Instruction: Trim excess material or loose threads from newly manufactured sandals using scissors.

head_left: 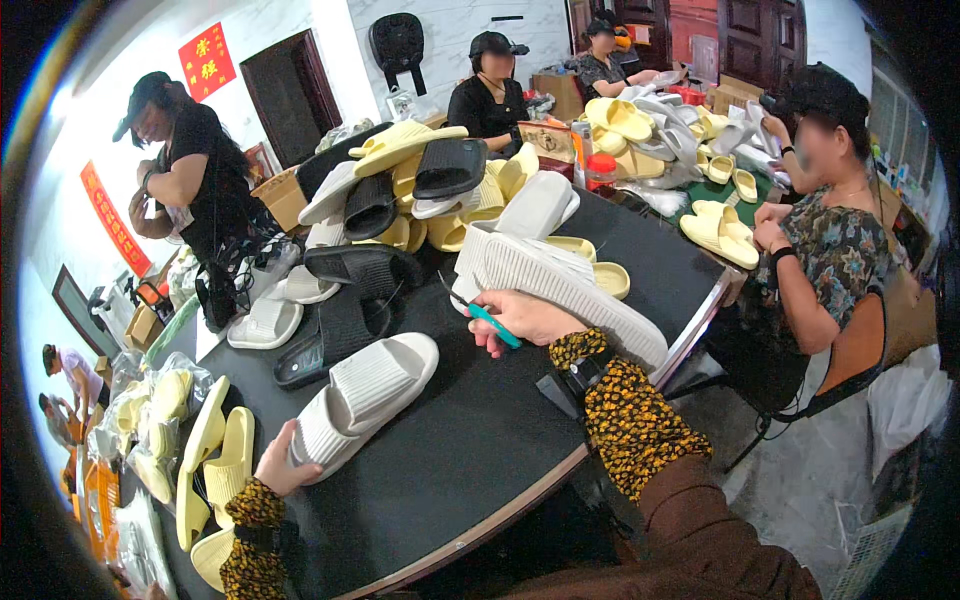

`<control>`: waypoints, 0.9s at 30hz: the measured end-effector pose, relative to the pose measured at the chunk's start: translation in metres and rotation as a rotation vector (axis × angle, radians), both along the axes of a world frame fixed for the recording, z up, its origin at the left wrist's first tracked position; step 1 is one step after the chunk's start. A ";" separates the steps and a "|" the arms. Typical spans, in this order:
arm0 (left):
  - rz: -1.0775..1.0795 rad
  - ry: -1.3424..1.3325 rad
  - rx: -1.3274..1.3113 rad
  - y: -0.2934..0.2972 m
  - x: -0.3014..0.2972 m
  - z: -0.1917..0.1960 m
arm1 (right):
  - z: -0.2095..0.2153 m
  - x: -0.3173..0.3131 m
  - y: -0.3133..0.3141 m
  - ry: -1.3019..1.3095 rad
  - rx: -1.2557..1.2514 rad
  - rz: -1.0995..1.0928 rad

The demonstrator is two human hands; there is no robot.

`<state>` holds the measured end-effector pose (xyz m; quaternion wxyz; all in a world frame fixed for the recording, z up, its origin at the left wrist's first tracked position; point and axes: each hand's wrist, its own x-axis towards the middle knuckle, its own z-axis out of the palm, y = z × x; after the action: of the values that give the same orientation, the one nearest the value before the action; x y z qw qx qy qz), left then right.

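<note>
My left hand (285,463) is closed on a light grey ribbed slipper (375,385), gripping one end while its broad strap faces up above the black tabletop. Teal-handled thread snips (495,327) are in my right hand (530,318), their thin metal tip pointing up and left. Just behind that hand lies a larger-looking light grey slipper (560,290), leaning against other slippers. Black slippers (335,345) lie between my hands, farther back.
A mixed heap of yellow, black and grey slippers (410,150) covers the table's far side. Yellow slippers (230,460) stand along the left edge, beside bagged pairs (165,400). A person (825,230) sits at right; others work behind. The table edge (480,515) curves in front of me.
</note>
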<state>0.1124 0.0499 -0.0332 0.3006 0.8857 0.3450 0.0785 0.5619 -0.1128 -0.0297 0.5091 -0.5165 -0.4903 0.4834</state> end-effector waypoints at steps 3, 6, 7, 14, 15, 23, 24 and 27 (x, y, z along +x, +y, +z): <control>0.015 0.036 0.128 -0.009 0.010 0.000 | 0.012 0.003 -0.001 0.043 0.044 0.115; 0.070 0.110 0.118 -0.024 0.053 0.010 | 0.024 0.016 -0.010 0.126 0.038 0.179; 0.062 0.109 0.116 -0.026 0.067 0.010 | 0.029 0.022 -0.016 0.126 0.036 0.171; 0.071 0.092 0.173 -0.021 0.131 -0.002 | 0.041 0.054 -0.037 0.368 0.200 0.041; 0.082 0.095 0.175 -0.021 0.137 -0.001 | 0.039 0.057 -0.036 0.375 0.215 0.015; 0.082 0.106 0.192 -0.010 0.171 -0.003 | 0.039 0.069 -0.031 0.348 0.213 -0.026; 0.086 0.112 0.183 -0.009 0.176 -0.003 | 0.039 0.070 -0.031 0.347 0.213 -0.018; 0.091 0.090 0.173 -0.004 0.183 -0.005 | 0.039 0.072 -0.030 0.325 0.213 -0.037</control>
<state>0.2955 0.0456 -0.0387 0.2034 0.8943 0.3902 0.0816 0.6339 -0.1424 0.0092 0.6420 -0.3839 -0.4405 0.4964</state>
